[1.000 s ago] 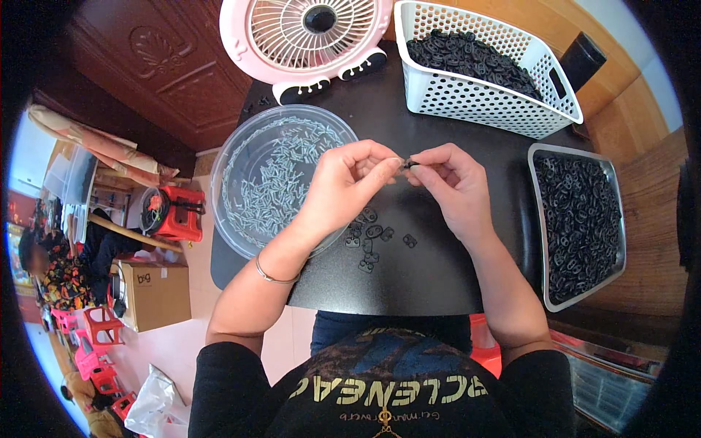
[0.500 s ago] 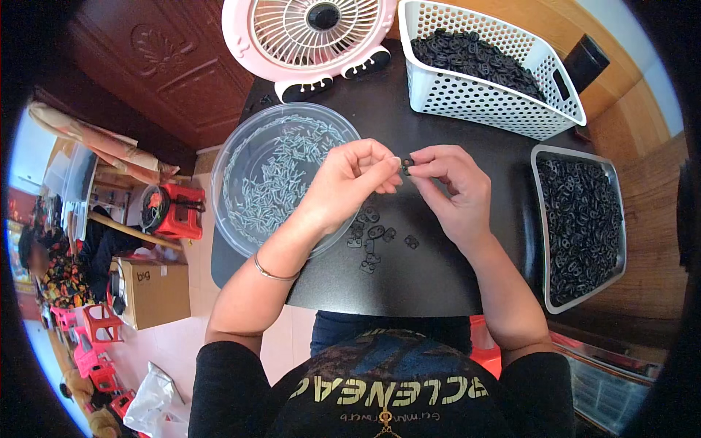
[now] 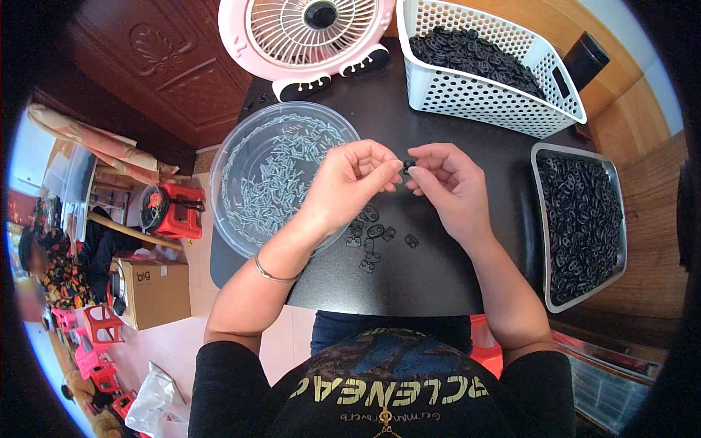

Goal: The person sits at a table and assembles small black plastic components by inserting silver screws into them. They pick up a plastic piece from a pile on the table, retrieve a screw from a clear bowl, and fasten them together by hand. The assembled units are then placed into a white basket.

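My left hand (image 3: 350,181) and my right hand (image 3: 447,184) meet above the black table (image 3: 438,277), fingertips pinched together on one small black plastic part (image 3: 408,163). Just below them lie several loose black parts (image 3: 372,241) on the tabletop. A clear round bowl (image 3: 241,219) of small pale pins sits to the left, under my left wrist. A thin bracelet rings my left forearm.
A pink desk fan (image 3: 314,33) stands at the far edge. A white perforated basket (image 3: 482,95) of black parts sits at the back right, and a metal tray (image 3: 542,226) of black parts on the right. Boxes, red stools and clutter cover the floor at left.
Both hands have stayed pinched together over the table; they shifted slightly while working the small part. Nothing else moved.
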{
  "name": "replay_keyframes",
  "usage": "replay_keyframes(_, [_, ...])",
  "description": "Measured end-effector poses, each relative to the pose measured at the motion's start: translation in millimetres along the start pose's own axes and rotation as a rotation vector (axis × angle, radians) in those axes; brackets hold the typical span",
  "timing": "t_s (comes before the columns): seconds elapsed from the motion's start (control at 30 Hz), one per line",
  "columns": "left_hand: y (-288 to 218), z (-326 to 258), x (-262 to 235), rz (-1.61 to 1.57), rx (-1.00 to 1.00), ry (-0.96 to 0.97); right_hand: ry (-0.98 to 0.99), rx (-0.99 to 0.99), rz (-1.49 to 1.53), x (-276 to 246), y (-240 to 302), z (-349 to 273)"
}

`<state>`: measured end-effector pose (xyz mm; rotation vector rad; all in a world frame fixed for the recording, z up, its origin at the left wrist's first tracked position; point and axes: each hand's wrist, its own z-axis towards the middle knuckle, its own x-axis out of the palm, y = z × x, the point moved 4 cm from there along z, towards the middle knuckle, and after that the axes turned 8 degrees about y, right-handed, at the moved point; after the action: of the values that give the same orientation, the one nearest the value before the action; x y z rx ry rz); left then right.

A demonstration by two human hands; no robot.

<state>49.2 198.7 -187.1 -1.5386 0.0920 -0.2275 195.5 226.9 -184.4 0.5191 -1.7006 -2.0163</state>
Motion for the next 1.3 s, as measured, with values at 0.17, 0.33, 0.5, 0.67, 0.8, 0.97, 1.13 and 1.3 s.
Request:
replay_keyframes(0.17, [1.4, -1.2, 3.8, -0.030, 0.026, -0.044, -0.018, 0.031, 0.084, 1.1, -6.1, 0.0])
replay_keyframes(0.33, [-0.3, -2.4, 6.1, 0.001, 0.035, -0.037, 0.031, 0.075, 0.158, -1.0, -8.8, 0.3])
replay_keyframes(0.5, [-3.5, -1.8, 6.6, -0.021, -0.003, -0.023, 0.044, 0.084, 0.194, -4.0, -8.2, 1.4])
replay_keyframes(0.67, [-1.3, 0.1, 1.5, -0.075, 0.017, -0.015, 0.017, 0.058, 0.200, -2.3, -6.7, 1.1])
replay_keyframes(0.8, [-1.1, -0.6, 0.6, -0.071, -0.009, -0.019, -0.004, 0.040, 0.173, -2.4, -7.7, 0.9])
replay_keyframes(0.97, [-2.3, -0.8, 2.9, -0.015, 0.004, 0.000, -0.018, 0.021, 0.127, -1.2, -7.9, -0.2])
replay_keyframes(1.13, [-2.4, -0.6, 6.8, -0.091, 0.041, 0.017, -0.010, 0.034, 0.139, -1.1, -4.1, 0.0])
replay_keyframes(1.3, [0.3, -0.3, 8.4, -0.057, 0.133, 0.032, 0.015, 0.040, 0.238, 1.2, -7.1, 0.4])
